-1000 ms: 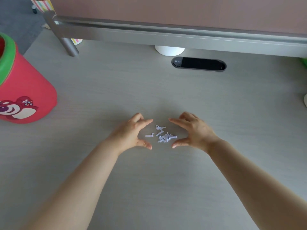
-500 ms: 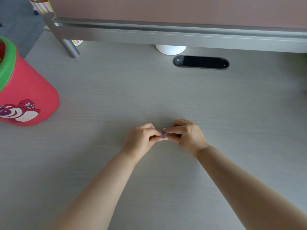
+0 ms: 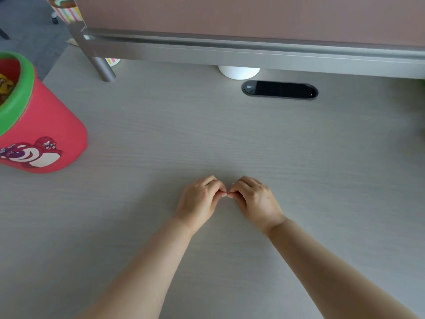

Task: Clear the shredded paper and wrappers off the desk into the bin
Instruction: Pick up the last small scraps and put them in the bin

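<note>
The shredded paper (image 3: pixel 233 183) is almost wholly hidden. Only a pale fleck of it shows at the top of the narrow gap where my two hands meet, near the middle of the desk (image 3: pixel 161 134). How much is gathered underneath I cannot tell.

My left hand (image 3: pixel 200 199) has its fingers curled in tight, thumb and forefinger pinched to a point. My right hand (image 3: pixel 255 199) mirrors it, knuckles up, its fingertips pinched the same way. The tips of both hands touch each other just above the desk surface, and both forearms reach in from the near edge.

The bin (image 3: pixel 46 125) stands well apart on the far left, a red tub with a green rim and a cartoon bear on its side. Something yellow (image 3: pixel 4 84) lies inside it, though I cannot make out what.

Farther back, a black oval cable port (image 3: pixel 280 90) is set into the desk right of centre. Just left of it, a white round object (image 3: pixel 239 72) sits partly under a grey metal shelf rail (image 3: pixel 230 51) that runs across the far side. The rail's round post (image 3: pixel 103 67) stands at the far left, with a striped cup (image 3: pixel 112 61) just behind it. A pink panel (image 3: pixel 230 14) rises above the rail.
</note>
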Motion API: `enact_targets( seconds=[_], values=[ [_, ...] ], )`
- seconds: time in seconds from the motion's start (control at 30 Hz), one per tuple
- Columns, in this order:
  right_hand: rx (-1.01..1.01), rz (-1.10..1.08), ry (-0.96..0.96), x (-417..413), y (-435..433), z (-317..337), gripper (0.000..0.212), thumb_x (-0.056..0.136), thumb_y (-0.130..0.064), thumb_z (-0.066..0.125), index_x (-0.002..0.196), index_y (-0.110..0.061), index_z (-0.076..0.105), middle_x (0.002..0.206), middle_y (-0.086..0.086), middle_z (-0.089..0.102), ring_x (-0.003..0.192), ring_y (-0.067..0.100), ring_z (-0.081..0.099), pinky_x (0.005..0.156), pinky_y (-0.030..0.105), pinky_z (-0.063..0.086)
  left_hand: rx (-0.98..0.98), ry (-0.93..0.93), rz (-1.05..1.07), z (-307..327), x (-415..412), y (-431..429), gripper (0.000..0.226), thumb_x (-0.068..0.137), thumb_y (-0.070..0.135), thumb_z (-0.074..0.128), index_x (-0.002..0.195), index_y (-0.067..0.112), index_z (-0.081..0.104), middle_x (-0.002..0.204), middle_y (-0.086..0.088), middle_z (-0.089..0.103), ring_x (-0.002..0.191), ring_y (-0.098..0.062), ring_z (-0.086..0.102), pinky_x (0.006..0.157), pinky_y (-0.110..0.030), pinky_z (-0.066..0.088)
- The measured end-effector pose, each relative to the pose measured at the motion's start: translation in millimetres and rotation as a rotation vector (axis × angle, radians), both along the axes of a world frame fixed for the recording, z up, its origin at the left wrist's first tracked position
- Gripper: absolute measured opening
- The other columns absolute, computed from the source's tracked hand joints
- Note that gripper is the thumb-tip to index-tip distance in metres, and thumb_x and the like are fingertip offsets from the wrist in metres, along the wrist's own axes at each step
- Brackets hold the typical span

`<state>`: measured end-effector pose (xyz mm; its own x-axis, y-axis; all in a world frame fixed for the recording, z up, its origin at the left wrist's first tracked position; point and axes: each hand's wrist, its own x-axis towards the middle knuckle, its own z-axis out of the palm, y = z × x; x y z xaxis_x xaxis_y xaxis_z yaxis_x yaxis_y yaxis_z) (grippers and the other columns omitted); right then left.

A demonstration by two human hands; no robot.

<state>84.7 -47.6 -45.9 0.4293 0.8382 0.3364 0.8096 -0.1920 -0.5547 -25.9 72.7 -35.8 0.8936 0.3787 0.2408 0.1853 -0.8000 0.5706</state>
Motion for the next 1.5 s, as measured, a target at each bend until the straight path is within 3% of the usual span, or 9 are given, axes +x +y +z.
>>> enact_targets(
  seconds=[0.1,0.27,0.5,0.63,0.77,0.9,1.07,1.2,1.5],
  values=[
    [0.030,0.006,0.113,-7.0,1.7,13.2,0.016,0.081,-0.019,0.054,0.073,-0.008,0.062,0.068,0.004,0.061,0.060,0.013,0.051,0.057,0.018,0.039,-0.145,-0.045,0.004,13.1,-9.6,4.3,0.014,0.081,0.021,0.059,0.072,0.011,0.061,0.070,0.001,0.060,0.060,-0.003,0.046,0.053,-0.019,0.036],
    [0.086,0.052,0.209,-17.3,35.4,57.8,0.013,0.082,-0.017,0.059,0.073,-0.009,0.063,0.070,0.002,0.061,0.060,0.003,0.044,0.057,0.008,0.035,-0.198,-0.164,0.076,59.1,-41.3,33.2,0.012,0.079,0.021,0.064,0.073,0.011,0.063,0.071,0.008,0.060,0.061,-0.006,0.053,0.056,-0.011,0.038],
    [0.307,0.170,0.245,-63.5,140.0,159.0,0.015,0.082,-0.014,0.063,0.071,-0.005,0.062,0.070,0.005,0.062,0.056,0.016,0.053,0.053,0.029,0.045,0.001,-0.393,0.395,157.1,-121.7,108.5,0.017,0.082,0.021,0.057,0.076,0.006,0.064,0.075,0.004,0.061,0.066,-0.006,0.055,0.060,-0.014,0.042],
    [0.436,0.262,0.204,-112.0,213.7,208.6,0.011,0.081,-0.009,0.064,0.073,-0.003,0.063,0.072,0.000,0.058,0.060,0.011,0.051,0.056,0.017,0.045,0.205,-0.441,0.591,209.0,-163.3,169.8,0.015,0.081,0.019,0.061,0.077,0.005,0.065,0.078,0.006,0.058,0.070,-0.009,0.055,0.063,-0.015,0.039],
    [0.470,0.250,0.160,-145.3,273.2,228.8,0.015,0.081,-0.015,0.063,0.076,-0.001,0.066,0.074,0.005,0.061,0.066,0.002,0.047,0.062,0.004,0.038,0.222,-0.249,0.715,213.8,-191.0,229.9,0.003,0.077,0.009,0.071,0.079,0.008,0.069,0.076,-0.005,0.068,0.066,-0.019,0.060,0.057,-0.018,0.035],
    [0.398,0.247,0.080,-154.2,316.7,230.7,0.009,0.079,-0.009,0.066,0.079,-0.001,0.069,0.078,0.013,0.066,0.069,0.018,0.058,0.065,0.015,0.045,0.076,0.056,0.620,191.7,-209.0,261.8,0.020,0.086,0.009,0.059,0.103,0.014,0.068,0.089,-0.002,0.072,0.086,-0.025,0.063,0.075,-0.033,0.048],
    [-0.218,0.363,-0.117,-146.6,347.6,235.0,0.020,0.090,-0.020,0.054,0.102,-0.013,0.069,0.103,0.007,0.066,0.095,0.024,0.059,0.084,0.035,0.046,0.235,-0.060,0.589,185.5,-225.9,266.4,0.025,0.084,0.007,0.052,0.102,0.013,0.067,0.094,-0.004,0.066,0.089,-0.029,0.056,0.077,-0.047,0.048],
    [-0.105,0.338,0.005,-147.2,338.9,236.1,0.020,0.090,-0.015,0.055,0.106,-0.011,0.066,0.104,0.009,0.064,0.093,0.022,0.058,0.083,0.031,0.046,0.248,-0.177,0.579,182.1,-229.3,257.3,0.026,0.081,0.023,0.046,0.087,0.012,0.068,0.085,-0.004,0.060,0.079,-0.025,0.059,0.068,-0.039,0.049],
    [0.233,0.172,0.076,-102.9,236.1,181.5,0.019,0.084,-0.005,0.051,0.093,-0.012,0.066,0.086,0.003,0.068,0.065,0.014,0.057,0.062,0.020,0.044,0.395,-0.325,0.341,156.8,-168.8,178.7,0.013,0.081,0.009,0.052,0.083,0.008,0.065,0.077,-0.008,0.059,0.072,-0.022,0.053,0.065,-0.032,0.043]
  ],
)
